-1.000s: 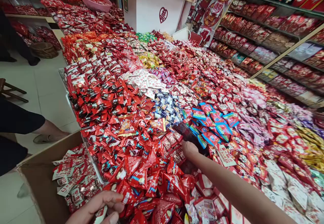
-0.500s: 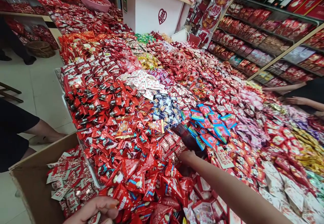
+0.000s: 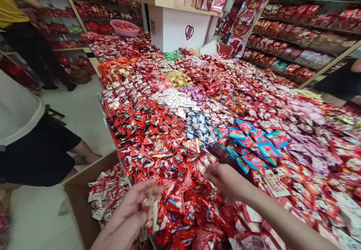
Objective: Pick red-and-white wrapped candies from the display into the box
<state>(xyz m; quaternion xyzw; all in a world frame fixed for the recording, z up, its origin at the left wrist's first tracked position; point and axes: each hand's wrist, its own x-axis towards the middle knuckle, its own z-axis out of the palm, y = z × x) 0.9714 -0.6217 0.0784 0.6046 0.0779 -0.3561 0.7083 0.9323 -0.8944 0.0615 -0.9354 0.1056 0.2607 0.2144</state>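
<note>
Beside the cardboard box [image 3: 77, 212], the left hand [image 3: 131, 206] is pinching a pale packet [image 3: 155, 215]. Farther from the box, the right hand [image 3: 227, 180] is hanging half-curled, contents unclear.

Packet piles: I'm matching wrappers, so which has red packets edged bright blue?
The blue-edged pile beyond the right hand, between the navy-and-white pile and the lilac pile, neither red.

From afar I see a sweet shop: wrapped sweets [image 3: 184, 203] heaped around the right hand [image 3: 225, 178], packed display shelves [image 3: 329, 67] far beyond it to the right.
</note>
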